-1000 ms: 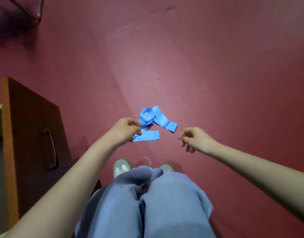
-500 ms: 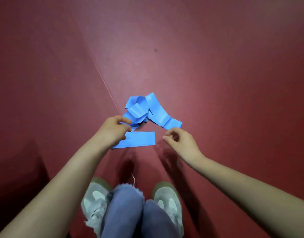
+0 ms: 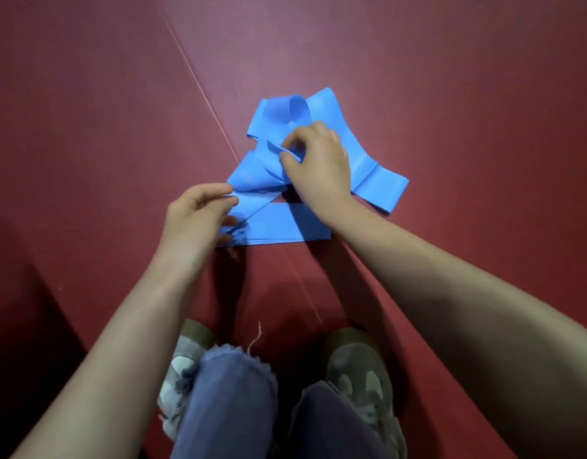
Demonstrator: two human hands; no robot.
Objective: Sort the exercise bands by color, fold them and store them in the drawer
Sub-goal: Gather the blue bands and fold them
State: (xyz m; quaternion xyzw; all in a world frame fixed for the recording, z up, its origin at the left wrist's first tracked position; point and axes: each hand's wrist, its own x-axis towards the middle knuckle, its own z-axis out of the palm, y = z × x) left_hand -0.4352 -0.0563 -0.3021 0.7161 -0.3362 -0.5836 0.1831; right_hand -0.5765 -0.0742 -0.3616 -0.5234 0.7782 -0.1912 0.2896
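Pinching flat near end of blue band (image 3: 285,226) with left grip (image 3: 199,217), fingers half-curled, to anchor it on red floor (image 3: 451,94). Pinching crumpled fold mid-heap with right grip (image 3: 318,164), thumb against fingertips, probably to untwist before folding.

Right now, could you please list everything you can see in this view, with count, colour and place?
blue bands: a tangled heap, count unclear, blue, on the floor ahead of the feet
floor: one, dark red, all around
seam line: one, pale, running diagonally across the floor and under the heap
shoes: two, grey-green with pale patches, bottom centre
trouser legs: two, blue-grey, one hem frayed, bottom centre
hands: two; the left hand holds the end of the near strip, the right hand pinches a fold in the middle of the heap
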